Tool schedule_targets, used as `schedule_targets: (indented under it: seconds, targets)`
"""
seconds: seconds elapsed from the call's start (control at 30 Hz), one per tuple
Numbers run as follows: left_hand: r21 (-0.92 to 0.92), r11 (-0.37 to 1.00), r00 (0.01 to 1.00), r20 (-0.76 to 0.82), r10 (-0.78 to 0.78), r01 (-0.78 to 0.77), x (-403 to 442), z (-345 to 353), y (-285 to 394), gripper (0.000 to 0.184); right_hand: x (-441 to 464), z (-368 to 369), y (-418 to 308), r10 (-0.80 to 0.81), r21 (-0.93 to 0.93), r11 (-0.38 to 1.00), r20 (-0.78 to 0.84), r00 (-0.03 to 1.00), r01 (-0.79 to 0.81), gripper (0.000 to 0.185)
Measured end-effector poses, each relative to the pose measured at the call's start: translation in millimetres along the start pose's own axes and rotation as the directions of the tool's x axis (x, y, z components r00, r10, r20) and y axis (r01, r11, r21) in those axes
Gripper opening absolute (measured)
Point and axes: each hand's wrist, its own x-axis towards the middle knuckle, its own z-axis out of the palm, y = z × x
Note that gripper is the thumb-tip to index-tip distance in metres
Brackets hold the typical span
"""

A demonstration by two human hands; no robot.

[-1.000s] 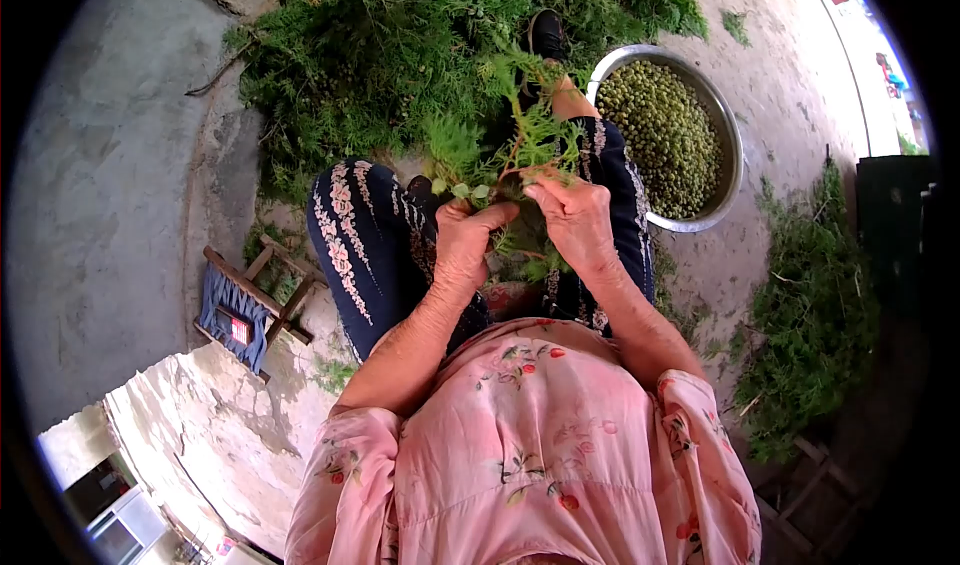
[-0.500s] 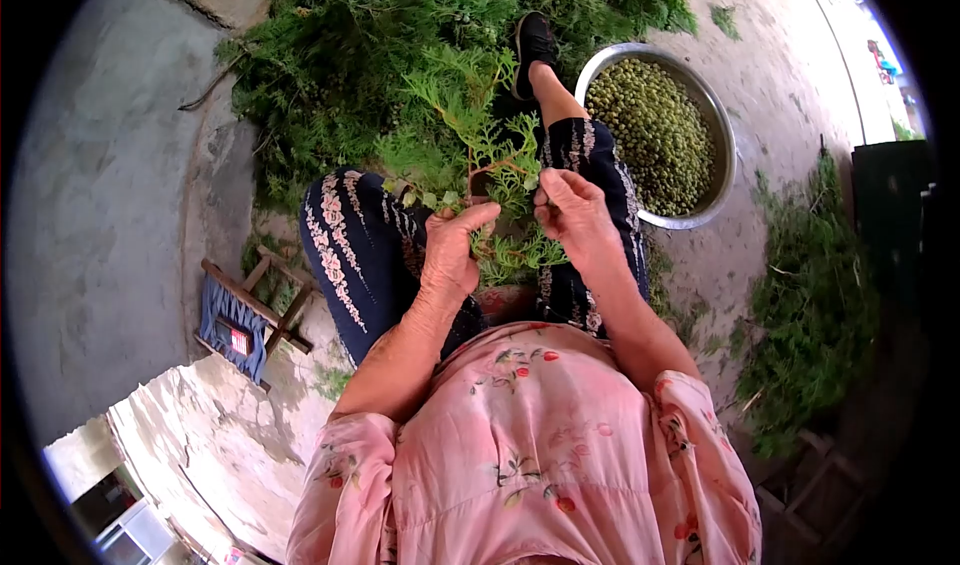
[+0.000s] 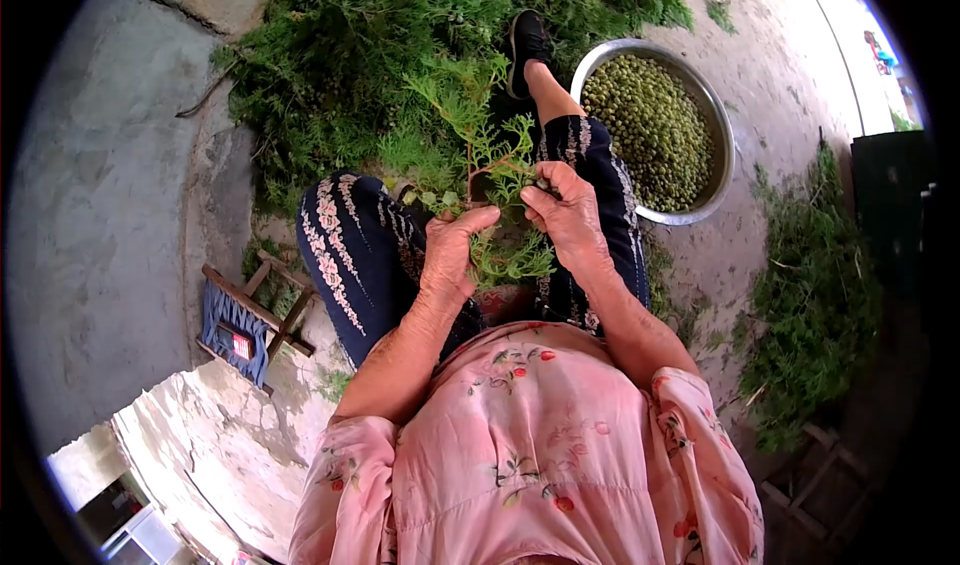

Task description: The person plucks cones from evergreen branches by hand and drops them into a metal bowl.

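A leafy evergreen sprig point(image 3: 490, 163) with a reddish-brown stem rises between my knees. My left hand point(image 3: 452, 253) is closed around its lower part, the thumb lying across the stem. A few pale green cones point(image 3: 440, 202) show just above that thumb. On the other side, my right hand point(image 3: 568, 213) is closed in a pinch at the sprig's right edge, thumb against fingers. What sits between those fingertips is too small to tell. Green leaf tips hang below and between both hands.
A wide metal basin point(image 3: 724, 150) holding many small green cones point(image 3: 650, 130) stands by my right leg. A large heap of cut evergreen branches point(image 3: 350, 75) lies ahead, another pile point(image 3: 815, 305) at right. A small wooden stool point(image 3: 255, 320) is at left.
My right hand has shifted slightly left and up, closer to the sprig's stem. My left hand keeps its hold in nearly the same place.
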Motion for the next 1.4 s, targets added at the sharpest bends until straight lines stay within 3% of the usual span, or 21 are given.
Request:
schedule_targets:
  seconds: [0.1, 0.17, 0.2, 0.27, 0.3, 0.37, 0.4, 0.43, 0.47, 0.5, 0.57, 0.6, 0.63, 0.7, 0.77, 0.83, 0.97, 1.23, 1.3, 1.33, 1.4]
  targets:
    - [0.054, 0.999, 1.000, 0.006, 0.001, -0.001, 6.3, -4.3, -8.9, 0.011, 3.1, -4.7, 14.2, -0.116, -0.086, 0.990, -0.064, 0.991, 0.110, 0.019]
    - [0.102, 0.995, 1.000, 0.026, 0.002, -0.005, 9.9, -7.0, -13.9, 0.011, 3.3, -5.8, 19.0, -0.432, -0.406, 0.836, -0.073, 0.899, 0.369, 0.017]
    - [0.090, 0.996, 1.000, 0.015, -0.024, 0.023, 8.5, -4.1, -12.9, 0.011, 4.4, -6.6, 22.1, -0.433, -0.407, 0.836, -0.075, 0.898, 0.369, 0.017]
    - [0.078, 0.996, 0.999, 0.006, -0.051, 0.050, 5.7, 0.4, -10.6, 0.011, 6.7, -7.9, 26.6, -0.221, -0.060, 0.975, -0.124, 0.967, 0.215, 0.016]
    - [0.027, 0.997, 0.996, 0.032, -0.078, 0.077, 4.1, 2.1, -9.5, 0.011, 5.4, -7.2, 22.9, -0.221, -0.061, 0.975, -0.125, 0.967, 0.215, 0.016]
    - [-0.023, 0.994, 0.993, 0.061, -0.104, 0.106, 3.6, 3.4, -9.5, 0.010, 2.8, -4.8, 11.8, 0.117, 0.266, 0.961, -0.158, 0.980, -0.072, 0.018]
    - [-0.039, 0.993, 0.992, 0.057, -0.110, 0.112, 3.6, 2.8, -10.3, 0.009, 8.8, -8.6, 18.2, 0.116, 0.265, 0.962, -0.158, 0.981, -0.071, 0.018]
    - [-0.055, 0.992, 0.992, 0.052, -0.115, 0.118, 3.6, 2.0, -11.7, 0.008, 20.1, -16.6, 28.3, -0.227, -0.112, 0.973, -0.268, 0.936, 0.203, 0.017]
    - [-0.055, 0.991, 0.992, 0.050, -0.117, 0.120, 3.3, -3.8, -11.9, 0.008, 28.8, -27.1, 36.1, -0.557, -0.486, 0.778, -0.238, 0.795, 0.399, 0.016]
    - [-0.045, 0.993, 0.992, 0.059, -0.110, 0.112, 4.5, -12.7, -9.5, 0.007, 31.3, -37.1, 24.7, -0.370, -0.282, 0.917, -0.331, 0.868, 0.284, 0.010]
    - [-0.031, 0.994, 0.992, 0.066, -0.106, 0.108, 4.8, -17.7, -8.1, 0.007, 31.4, -52.2, 10.9, -0.055, 0.181, 0.980, -0.124, 0.991, 0.077, 0.014]
    - [-0.063, 0.993, 0.993, 0.063, -0.100, 0.104, 4.6, -14.6, -6.9, 0.006, 30.5, -50.2, 11.5, 0.017, 0.377, 0.926, -0.080, 0.997, 0.015, 0.017]
    - [-0.098, 0.991, 0.994, 0.063, -0.088, 0.094, 6.6, -11.8, -4.5, 0.006, 30.0, -48.1, 8.6, 0.013, 0.372, 0.928, -0.079, 0.997, 0.018, 0.017]
    - [-0.096, 0.991, 0.994, 0.076, -0.082, 0.089, 11.9, -15.5, -7.8, 0.005, 24.2, -42.5, 3.0, 0.096, 0.630, 0.766, 0.086, 0.992, -0.129, 0.014]
    - [-0.050, 0.986, 0.985, 0.072, -0.157, 0.161, 9.9, -12.1, -6.6, 0.004, 22.0, -40.4, 3.2, 0.095, 0.650, 0.742, 0.141, 0.985, -0.164, 0.013]
    - [-0.060, 0.985, 0.985, 0.075, -0.157, 0.162, 3.9, -5.7, -1.4, 0.003, 21.7, -35.6, 6.2, 0.175, 0.644, 0.725, 0.171, 0.970, -0.244, 0.016]
    - [-0.071, 0.985, 0.987, 0.064, -0.150, 0.155, 5.9, -7.8, -4.0, 0.002, 18.8, -28.3, 13.0, 0.143, 0.613, 0.748, 0.225, 0.964, -0.254, 0.012]
    - [-0.078, 0.987, 0.988, 0.079, -0.131, 0.137, 7.5, -10.6, -7.0, 0.006, 17.4, -25.4, 13.9, 0.092, 0.374, 0.917, 0.135, 0.987, -0.137, 0.011]
    - [-0.115, 0.987, 0.990, 0.103, -0.099, 0.111, 7.9, -16.1, -5.5, 0.011, 28.0, -37.4, 16.4, 0.114, 0.518, 0.854, -0.101, 0.988, -0.046, 0.011]
    - [-0.116, 0.991, 0.996, 0.065, -0.056, 0.063, 8.6, -17.7, -3.9, 0.011, 31.4, -45.2, 13.7, 0.112, 0.512, 0.858, -0.118, 0.987, -0.036, 0.012]
    - [-0.056, 0.998, 0.998, -0.057, -0.007, 0.004, 10.2, -19.2, -2.9, 0.011, 28.0, -50.6, 9.2, 0.114, 0.626, 0.775, -0.004, 0.993, -0.087, 0.014]
